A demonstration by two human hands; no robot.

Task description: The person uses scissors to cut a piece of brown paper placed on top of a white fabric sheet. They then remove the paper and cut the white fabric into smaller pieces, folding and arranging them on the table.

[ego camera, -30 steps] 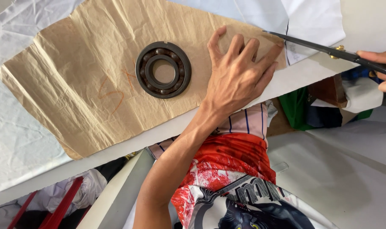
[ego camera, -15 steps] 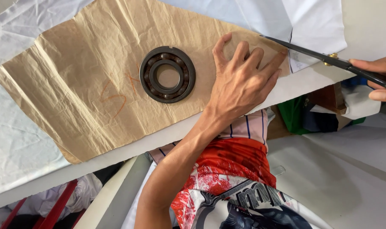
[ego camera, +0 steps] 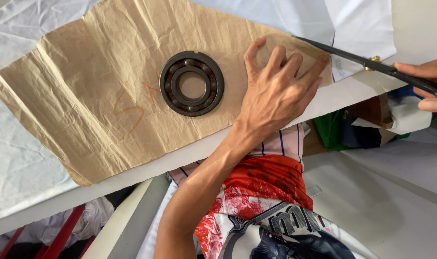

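Left hand pinning a sheet of brown paper while the right hand works a pair of scissors at its edge.

The left hand lies flat with fingers spread wide, pressing the creased, kraft-coloured paper onto the white counter; it holds nothing, only bears down. The right hand, partly out of view at the right edge, is closed around the dark handles of the scissors, whose long dark blades with a brass-coloured pivot reach to the paper's right edge just beside the left fingertips. A round steel ball bearing, dark and greasy-looking with two rings and balls between them, rests on the paper just left of the left hand, not touching it. Orange marker strokes show on the paper left of the bearing. Thin white sheets lie under and around the brown paper.
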